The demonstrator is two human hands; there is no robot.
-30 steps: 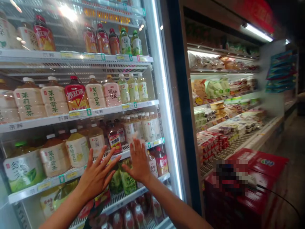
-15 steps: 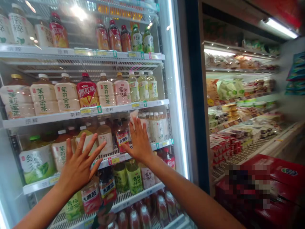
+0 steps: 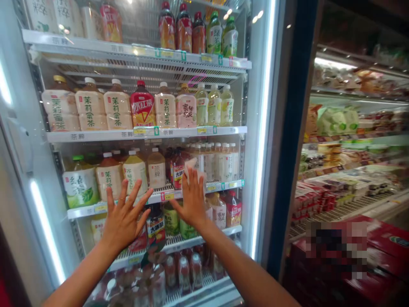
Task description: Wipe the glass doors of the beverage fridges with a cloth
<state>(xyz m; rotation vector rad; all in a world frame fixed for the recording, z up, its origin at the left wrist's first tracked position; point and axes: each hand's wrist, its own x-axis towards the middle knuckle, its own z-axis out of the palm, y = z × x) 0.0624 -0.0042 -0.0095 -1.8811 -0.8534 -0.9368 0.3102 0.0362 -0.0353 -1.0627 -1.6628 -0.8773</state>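
My left hand (image 3: pixel 125 219) is spread flat, palm toward the glass door (image 3: pixel 137 25) of a drinks fridge, holding nothing. To its right, my right hand (image 3: pixel 194 200) lies flat with a thin white tissue (image 3: pixel 192 163) under its fingers, against the glass. The tissue's upper edge shows above the fingertips; the rest is mostly hidden. Behind the hands, a large green tea bottle (image 3: pixel 80 183), a pale bottle (image 3: pixel 156 168) and several small white-labelled bottles (image 3: pixel 228 164) stand on a shelf inside.
A red-labelled bottle (image 3: pixel 142 106) stands among pale ones on the shelf above. The door handle (image 3: pixel 25 145) is at the left. On the right are a dark fridge frame (image 3: pixel 295 128), an open chilled display with packs (image 3: pixel 338 119) and red boxes (image 3: pixel 383 238).
The view has turned left, so the fridge sits further right and more of its left side shows. Both hands are lower against the shelves, the tissue still under the right one.
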